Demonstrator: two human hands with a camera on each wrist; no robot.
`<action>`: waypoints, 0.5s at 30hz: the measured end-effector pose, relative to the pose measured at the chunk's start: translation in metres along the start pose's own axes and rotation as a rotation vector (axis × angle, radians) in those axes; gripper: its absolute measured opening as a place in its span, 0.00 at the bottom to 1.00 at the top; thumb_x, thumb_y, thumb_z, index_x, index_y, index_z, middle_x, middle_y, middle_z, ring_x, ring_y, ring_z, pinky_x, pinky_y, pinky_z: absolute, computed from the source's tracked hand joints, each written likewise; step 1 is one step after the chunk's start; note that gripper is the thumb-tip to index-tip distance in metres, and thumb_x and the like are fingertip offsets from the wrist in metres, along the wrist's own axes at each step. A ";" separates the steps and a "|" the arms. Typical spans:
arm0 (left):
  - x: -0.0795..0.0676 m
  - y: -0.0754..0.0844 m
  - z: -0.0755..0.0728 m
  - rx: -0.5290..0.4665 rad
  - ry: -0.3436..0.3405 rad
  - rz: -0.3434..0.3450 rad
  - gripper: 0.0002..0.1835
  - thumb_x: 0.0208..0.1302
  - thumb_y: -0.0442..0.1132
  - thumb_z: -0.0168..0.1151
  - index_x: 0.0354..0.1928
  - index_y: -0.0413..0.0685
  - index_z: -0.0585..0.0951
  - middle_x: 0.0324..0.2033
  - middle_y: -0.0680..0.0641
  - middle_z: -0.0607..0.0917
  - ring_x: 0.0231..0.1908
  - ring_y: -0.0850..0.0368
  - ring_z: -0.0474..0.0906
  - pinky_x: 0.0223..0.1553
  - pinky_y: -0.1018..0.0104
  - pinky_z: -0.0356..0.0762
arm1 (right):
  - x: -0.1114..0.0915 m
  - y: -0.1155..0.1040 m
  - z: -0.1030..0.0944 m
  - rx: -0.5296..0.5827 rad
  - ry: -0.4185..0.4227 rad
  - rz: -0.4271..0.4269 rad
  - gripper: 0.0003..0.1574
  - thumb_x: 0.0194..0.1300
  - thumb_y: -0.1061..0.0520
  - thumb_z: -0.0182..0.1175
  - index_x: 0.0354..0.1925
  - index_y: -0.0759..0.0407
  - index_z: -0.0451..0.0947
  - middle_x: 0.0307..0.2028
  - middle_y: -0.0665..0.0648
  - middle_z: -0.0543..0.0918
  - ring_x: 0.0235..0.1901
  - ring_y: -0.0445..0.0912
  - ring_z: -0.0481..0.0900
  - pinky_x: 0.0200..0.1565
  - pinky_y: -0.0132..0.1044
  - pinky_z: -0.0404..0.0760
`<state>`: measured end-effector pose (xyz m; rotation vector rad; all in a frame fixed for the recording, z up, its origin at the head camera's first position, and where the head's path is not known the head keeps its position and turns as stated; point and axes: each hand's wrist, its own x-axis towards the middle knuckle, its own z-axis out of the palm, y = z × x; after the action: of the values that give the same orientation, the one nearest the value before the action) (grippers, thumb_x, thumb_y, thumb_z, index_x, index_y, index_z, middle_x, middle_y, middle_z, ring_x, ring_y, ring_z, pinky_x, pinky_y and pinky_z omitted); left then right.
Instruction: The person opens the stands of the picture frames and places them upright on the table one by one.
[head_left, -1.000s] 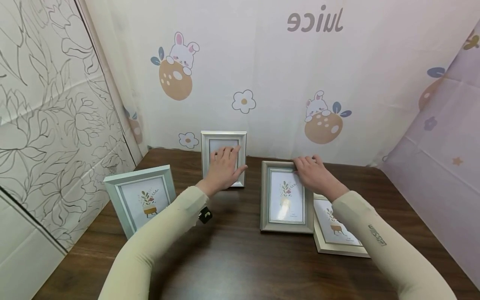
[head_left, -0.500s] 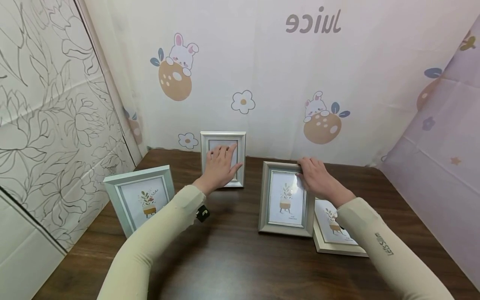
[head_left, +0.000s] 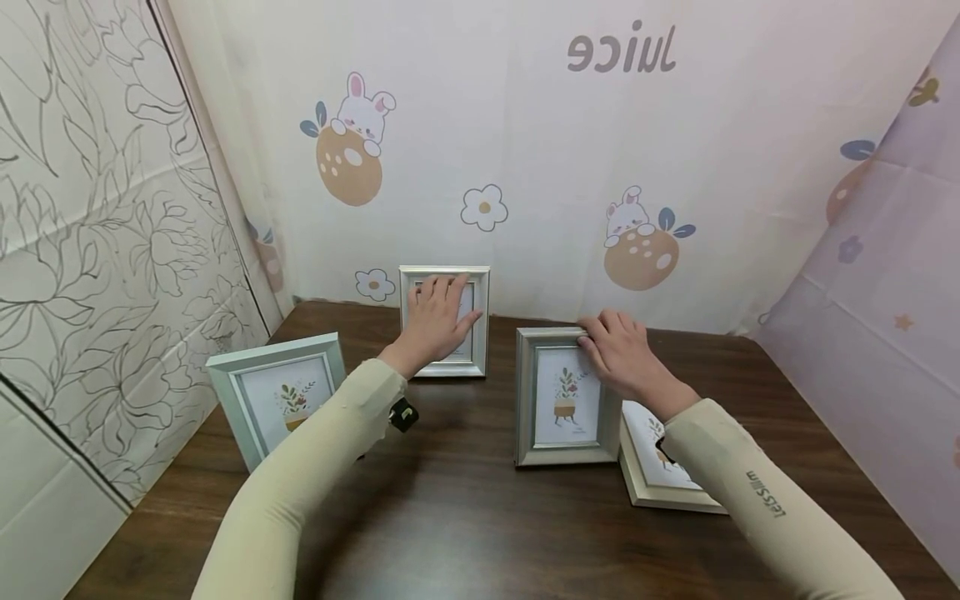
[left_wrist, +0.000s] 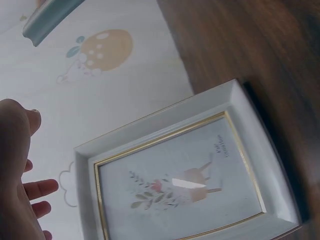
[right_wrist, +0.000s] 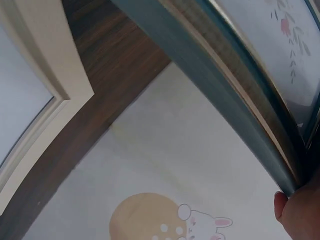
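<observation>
Near the back wall a white picture frame (head_left: 482,333) stands upright. My left hand (head_left: 431,329) overlaps it in the head view, with spread fingers and thumb; in the left wrist view the hand (left_wrist: 17,185) is beside the frame with a gap between. To the right, a grey-silver picture frame (head_left: 527,400) with a potted-plant print stands upright. My right hand (head_left: 626,358) grips its top right corner; the right wrist view shows the fingers (right_wrist: 281,205) at that edge. A cream picture frame (head_left: 637,483) leans low behind the right forearm, which partly hides it.
A mint-green picture frame (head_left: 232,408) stands angled at the left, partly covered by the left sleeve (head_left: 300,483). The dark wooden table (head_left: 465,517) meets a white printed wall cloth (head_left: 525,167) at the back and walls on both sides.
The grey-silver frame has turned slightly, its left side now showing more, with the right hand on its top corner. The left hand has shifted slightly up and left. Other frames stay put.
</observation>
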<state>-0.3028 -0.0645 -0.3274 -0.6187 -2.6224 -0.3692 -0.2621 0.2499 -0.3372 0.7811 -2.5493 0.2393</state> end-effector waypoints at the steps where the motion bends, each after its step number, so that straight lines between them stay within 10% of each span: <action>1: 0.000 0.000 -0.002 0.000 -0.004 -0.005 0.35 0.75 0.56 0.50 0.76 0.46 0.58 0.65 0.38 0.68 0.67 0.40 0.57 0.61 0.41 0.54 | 0.000 -0.001 -0.001 0.000 0.002 -0.005 0.14 0.76 0.57 0.48 0.55 0.61 0.71 0.40 0.61 0.68 0.40 0.58 0.64 0.41 0.54 0.61; 15: -0.001 0.005 -0.019 -0.003 -0.038 0.030 0.35 0.75 0.57 0.49 0.76 0.47 0.57 0.66 0.40 0.67 0.67 0.42 0.54 0.60 0.42 0.52 | 0.015 -0.012 -0.031 0.031 -0.089 -0.083 0.14 0.75 0.57 0.51 0.55 0.59 0.72 0.44 0.61 0.68 0.45 0.59 0.62 0.48 0.60 0.56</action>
<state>-0.2928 -0.0670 -0.3100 -0.6714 -2.6463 -0.3561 -0.2542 0.2421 -0.3025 0.9268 -2.5942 0.2222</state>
